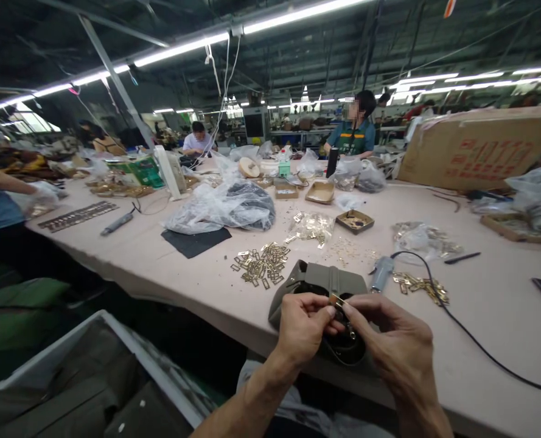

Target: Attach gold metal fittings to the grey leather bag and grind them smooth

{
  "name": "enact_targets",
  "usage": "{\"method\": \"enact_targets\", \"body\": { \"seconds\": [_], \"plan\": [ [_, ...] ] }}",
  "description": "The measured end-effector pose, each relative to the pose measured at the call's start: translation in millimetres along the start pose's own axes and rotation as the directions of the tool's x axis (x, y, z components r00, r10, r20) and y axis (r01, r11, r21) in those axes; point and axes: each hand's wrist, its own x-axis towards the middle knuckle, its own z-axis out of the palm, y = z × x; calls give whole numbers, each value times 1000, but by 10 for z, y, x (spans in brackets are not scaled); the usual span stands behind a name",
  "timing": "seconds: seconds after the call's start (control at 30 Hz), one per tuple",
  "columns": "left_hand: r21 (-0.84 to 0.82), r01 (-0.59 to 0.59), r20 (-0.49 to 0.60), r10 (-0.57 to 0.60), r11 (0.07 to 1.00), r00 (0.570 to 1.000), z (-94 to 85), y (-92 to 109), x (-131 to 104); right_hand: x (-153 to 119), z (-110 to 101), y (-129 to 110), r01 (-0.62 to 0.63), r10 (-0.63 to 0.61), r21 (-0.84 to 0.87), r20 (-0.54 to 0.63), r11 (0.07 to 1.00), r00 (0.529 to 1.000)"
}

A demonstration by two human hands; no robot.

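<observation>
and here we are at the bag, set at the near edge of the table, both hands right over it! the gold plate is up above the bag's mouth, pinched between fingertips: left hand gripping from the left with thumb and finger, right hand closing in on the other end. neither hand is nearer; the plate sits snug between them, long axis seemingly side to side, dipping a touch rightward. fixed to the bag or loose? can't tell, fingers hide it. left of the bag, a gold heap; close on the bag's right, the driver, and past that, gold fittings under a black cable.
</observation>
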Motion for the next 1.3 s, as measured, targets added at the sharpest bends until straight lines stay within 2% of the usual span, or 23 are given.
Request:
{"method": "enact_targets", "body": {
  "seconds": [0.13,0.33,0.43,0.53,0.63,0.73,0.87,1.07,1.3],
  "plan": [
    [25,-25,-3,25,999,1000,-1,-10,-22,-26,32,5,27,-13,-140,95,990,995],
    [76,-49,43,46,996,998,-37,-21,-29,26,20,60,163,-119,-176,236,971,964],
    [92,-50,55,45,994,997,-61,-14,-25,55,28,55,182,-127,-194,265,964,956],
    [95,-40,67,34,995,997,-78,-5,-37,58,43,29,168,-116,-201,248,965,962],
    [82,-26,92,18,996,996,-90,15,-63,39,55,27,99,-70,-167,170,981,983],
    [61,-7,108,0,998,994,-101,39,-84,19,73,70,-34,38,-40,96,999,995],
    [9,13,133,-14,1000,991,-118,52,-84,8,125,114,-138,127,104,106,985,986],
    [12,23,126,-25,1000,992,-147,55,-85,12,204,62,-117,106,117,95,986,990],
    [1,36,147,-36,999,988,-145,71,-113,16,204,20,-147,144,72,54,986,988]
  ]
}}
